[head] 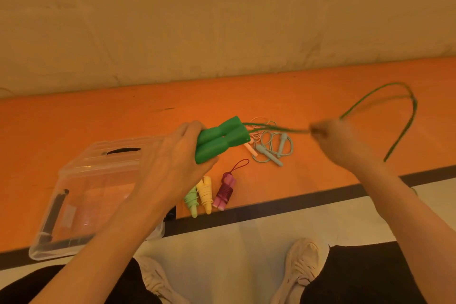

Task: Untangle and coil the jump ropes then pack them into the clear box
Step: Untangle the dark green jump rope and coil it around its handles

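Left hand point(172, 155) has both green handles point(222, 138) clamped side by side, fingers and thumb curled round the lower ends, the pair raised above the orange mat point(308, 96). The green cord point(385, 96) runs taut out of the handle tops across to my right hand point(333, 138), which is closed in a fist on the doubled strands. It's blurred, so I can't make out exactly how the fingers sit, but the cord is clearly pinched in there. Beyond the fist the cord loops up and round, then trails down on the far right.

So I read this as the coiling step on the green rope: handles gathered, cord drawn out straight, ready to wrap.

Down on the mat, three ropes lie already bundled, just beside one another: light green point(191, 201), yellow point(206, 192), purple point(224, 192). Farther back a pale blue rope point(274, 153) and a pink-white one point(251, 149) lie in a loose tangle, touching each other. The clear box point(74, 205) sits to my left, lid up, and none of the bundles is in it yet.

Next, I'd judge, the right hand needs to carry the cord round the handles in tight, even turns, keeping tension so that loose loop doesn't snag or kink.
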Motion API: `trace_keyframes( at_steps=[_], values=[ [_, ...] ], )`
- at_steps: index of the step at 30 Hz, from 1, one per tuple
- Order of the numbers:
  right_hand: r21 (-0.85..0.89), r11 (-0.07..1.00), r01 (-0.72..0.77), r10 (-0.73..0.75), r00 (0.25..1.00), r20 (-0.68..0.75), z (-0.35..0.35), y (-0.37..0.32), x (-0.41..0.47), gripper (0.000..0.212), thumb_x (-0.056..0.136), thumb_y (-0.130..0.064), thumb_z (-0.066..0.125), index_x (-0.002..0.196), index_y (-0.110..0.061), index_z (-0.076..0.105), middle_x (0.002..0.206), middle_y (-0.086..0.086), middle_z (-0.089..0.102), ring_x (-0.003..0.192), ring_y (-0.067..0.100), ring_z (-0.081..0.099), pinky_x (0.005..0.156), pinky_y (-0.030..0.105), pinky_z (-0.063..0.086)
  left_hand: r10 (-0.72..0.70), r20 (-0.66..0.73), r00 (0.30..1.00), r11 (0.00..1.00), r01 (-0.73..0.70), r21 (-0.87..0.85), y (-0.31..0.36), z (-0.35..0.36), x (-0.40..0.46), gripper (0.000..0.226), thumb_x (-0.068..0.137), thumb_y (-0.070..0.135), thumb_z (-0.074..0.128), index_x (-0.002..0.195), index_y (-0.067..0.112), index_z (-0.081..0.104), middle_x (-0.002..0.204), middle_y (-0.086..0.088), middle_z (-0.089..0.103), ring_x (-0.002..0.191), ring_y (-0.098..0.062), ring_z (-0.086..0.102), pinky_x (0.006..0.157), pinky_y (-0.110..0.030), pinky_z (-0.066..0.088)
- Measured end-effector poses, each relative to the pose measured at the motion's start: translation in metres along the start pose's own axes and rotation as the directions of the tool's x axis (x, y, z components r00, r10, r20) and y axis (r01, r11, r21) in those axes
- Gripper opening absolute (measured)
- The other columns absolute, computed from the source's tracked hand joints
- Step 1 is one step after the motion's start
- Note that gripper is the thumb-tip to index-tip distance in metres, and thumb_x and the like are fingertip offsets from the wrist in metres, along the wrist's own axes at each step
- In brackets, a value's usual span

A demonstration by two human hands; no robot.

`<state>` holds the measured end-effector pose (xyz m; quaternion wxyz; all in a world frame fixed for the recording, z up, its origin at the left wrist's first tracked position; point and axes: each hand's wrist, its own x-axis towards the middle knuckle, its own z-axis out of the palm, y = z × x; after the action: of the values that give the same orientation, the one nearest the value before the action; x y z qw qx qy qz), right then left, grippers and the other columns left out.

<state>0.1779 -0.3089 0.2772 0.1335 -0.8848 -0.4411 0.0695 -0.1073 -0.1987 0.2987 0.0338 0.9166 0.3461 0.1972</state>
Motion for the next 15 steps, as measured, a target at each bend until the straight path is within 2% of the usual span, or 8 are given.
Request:
trace_keyframes(
  at_steps=[1, 2, 3, 5, 8, 11, 13, 15],
  values=[
    [-0.128, 0.991, -0.051, 0.081, 0.967, 0.243, 0.011, -0.005, -0.005, 0.028, 0.094, -0.005, 0.046, 0.115, -0.001, 0.064, 0.107, 0.02, 0.066, 0.096, 0.034, 0.061, 0.069, 0.032, 0.043, 0.012, 0.008, 1.0, 0.999, -0.012, 0.033, -0.001, 0.002, -0.001, 0.039, 0.074, 0.048, 0.072, 0.097, 0.021, 0.056, 0.082, 0.003, 0.062, 0.061, -0.026, 0.06, 0.045, -0.025, 0.026],
    [-0.175, 0.984, -0.039, 0.1, 0.929, 0.356, 0.017, -0.011, -0.009, 0.029, 0.095, -0.008, 0.047, 0.12, -0.004, 0.062, 0.108, 0.017, 0.065, 0.097, 0.032, 0.06, 0.068, 0.03, 0.041, 0.01, 0.024, 1.0, 0.998, -0.011, 0.054, -0.002, 0.004, -0.001, 0.039, 0.074, 0.047, 0.073, 0.096, 0.02, 0.056, 0.081, 0.002, 0.062, 0.061, -0.028, 0.06, 0.045, -0.025, 0.028],
    [-0.138, 0.99, -0.001, 0.055, 0.92, 0.389, 0.02, -0.02, -0.013, 0.031, 0.095, -0.013, 0.05, 0.125, -0.006, 0.06, 0.109, 0.015, 0.065, 0.099, 0.03, 0.06, 0.07, 0.03, 0.042, 0.005, 0.029, 1.0, 0.998, -0.007, 0.064, -0.002, 0.006, -0.002, 0.039, 0.073, 0.047, 0.072, 0.096, 0.02, 0.055, 0.081, 0.001, 0.061, 0.062, -0.03, 0.06, 0.046, -0.027, 0.029],
    [0.089, 0.991, 0.102, -0.123, 0.95, 0.288, 0.018, -0.038, -0.018, 0.037, 0.091, -0.018, 0.061, 0.128, -0.013, 0.059, 0.11, 0.008, 0.065, 0.098, 0.025, 0.06, 0.076, 0.03, 0.042, 0.009, 0.018, 1.0, 0.996, -0.011, 0.092, 0.001, 0.008, -0.002, 0.039, 0.074, 0.049, 0.069, 0.096, 0.02, 0.055, 0.08, 0.002, 0.06, 0.061, -0.03, 0.059, 0.045, -0.026, 0.026],
    [0.379, 0.884, 0.275, -0.34, 0.933, 0.117, 0.011, -0.061, -0.022, 0.047, 0.082, -0.024, 0.073, 0.128, -0.023, 0.06, 0.107, -0.01, 0.062, 0.082, 0.012, 0.058, 0.074, 0.027, 0.042, 0.079, 0.022, 0.997, 0.988, -0.082, 0.127, 0.007, 0.011, -0.001, 0.037, 0.072, 0.048, 0.072, 0.089, 0.02, 0.056, 0.074, 0.004, 0.059, 0.054, -0.028, 0.058, 0.046, -0.026, 0.013],
    [0.418, 0.839, 0.348, -0.413, 0.908, 0.075, 0.008, -0.071, -0.02, 0.048, 0.079, -0.023, 0.077, 0.125, -0.028, 0.062, 0.105, -0.01, 0.058, 0.078, 0.005, 0.056, 0.073, 0.025, 0.044, 0.069, 0.06, 0.996, 0.996, -0.072, 0.058, 0.01, 0.015, -0.005, 0.036, 0.078, 0.053, 0.066, 0.096, 0.023, 0.055, 0.083, 0.005, 0.062, 0.07, -0.026, 0.064, 0.063, -0.033, 0.027],
    [0.41, 0.845, 0.344, -0.423, 0.898, 0.119, 0.009, -0.072, -0.018, 0.052, 0.077, -0.017, 0.078, 0.127, -0.026, 0.061, 0.105, -0.008, 0.054, 0.077, 0.006, 0.057, 0.07, 0.022, 0.044, 0.023, 0.087, 0.996, 1.0, -0.024, 0.02, 0.012, 0.013, -0.007, 0.04, 0.082, 0.056, 0.061, 0.105, 0.025, 0.054, 0.093, 0.006, 0.062, 0.084, -0.024, 0.063, 0.071, -0.034, 0.025],
    [0.385, 0.853, 0.352, -0.442, 0.879, 0.176, 0.012, -0.074, -0.018, 0.056, 0.077, -0.014, 0.077, 0.13, -0.023, 0.059, 0.108, -0.004, 0.049, 0.077, 0.009, 0.057, 0.074, 0.025, 0.045, -0.02, 0.103, 0.994, 1.0, 0.018, 0.02, 0.011, 0.009, -0.007, 0.045, 0.083, 0.061, 0.058, 0.11, 0.025, 0.052, 0.098, 0.008, 0.061, 0.092, -0.021, 0.061, 0.072, -0.032, 0.022]
  ],
)
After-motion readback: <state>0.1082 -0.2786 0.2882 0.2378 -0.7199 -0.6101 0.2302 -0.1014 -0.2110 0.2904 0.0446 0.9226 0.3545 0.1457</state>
